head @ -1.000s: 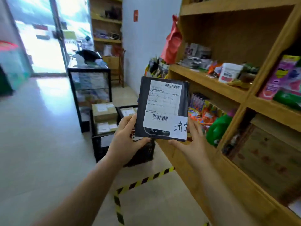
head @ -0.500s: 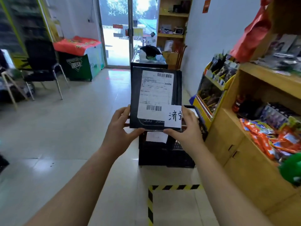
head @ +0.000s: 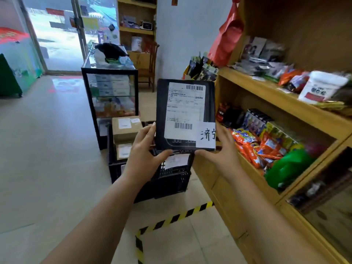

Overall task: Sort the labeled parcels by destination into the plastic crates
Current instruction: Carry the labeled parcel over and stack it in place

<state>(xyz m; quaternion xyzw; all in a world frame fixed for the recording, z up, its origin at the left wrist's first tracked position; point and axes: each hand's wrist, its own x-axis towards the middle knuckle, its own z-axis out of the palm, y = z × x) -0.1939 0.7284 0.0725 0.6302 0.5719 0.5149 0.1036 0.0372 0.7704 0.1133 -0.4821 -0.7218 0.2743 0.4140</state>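
Your left hand (head: 142, 157) and right hand (head: 222, 155) still pinch the lower corners of the flat black white-labelled parcel (head: 185, 115), upright over the black plastic lattice crate (head: 171, 180). Your view has swung right; the parcel stays unsorted, brown cardboard boxes (head: 126, 128) left of that crate.

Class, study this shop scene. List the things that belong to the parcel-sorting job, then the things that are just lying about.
Part of the job:
black parcel, held by the left hand and right hand
black crates
cardboard boxes in a crate

Just lying about:
glass cabinet
snack packets
white tub
red bag
wooden chair
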